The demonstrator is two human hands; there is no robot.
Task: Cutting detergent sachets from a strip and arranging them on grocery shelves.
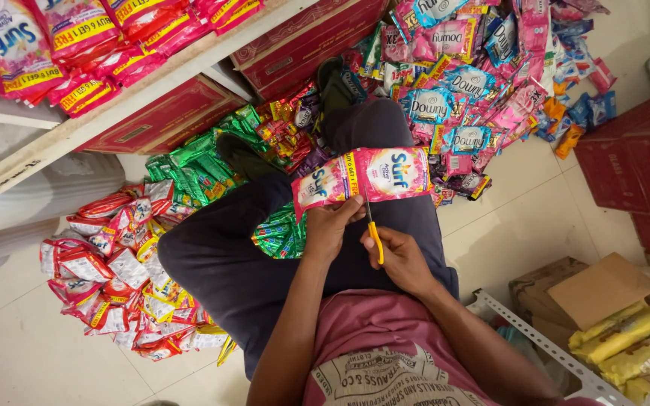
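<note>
Head view: left hand (330, 229) pinching lower edge of pink sachet strip (362, 178), held flat above lap, centre of scene. Right hand (402, 259) curled around yellow-handled scissors (374, 231), blades touching strip's bottom edge. Red sachet pile (114, 286) on floor at left, mixed pink-blue sachets (475, 83) far right.

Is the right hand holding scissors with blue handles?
No, the right hand grips yellow-handled scissors cutting the pink sachet strip.
</note>
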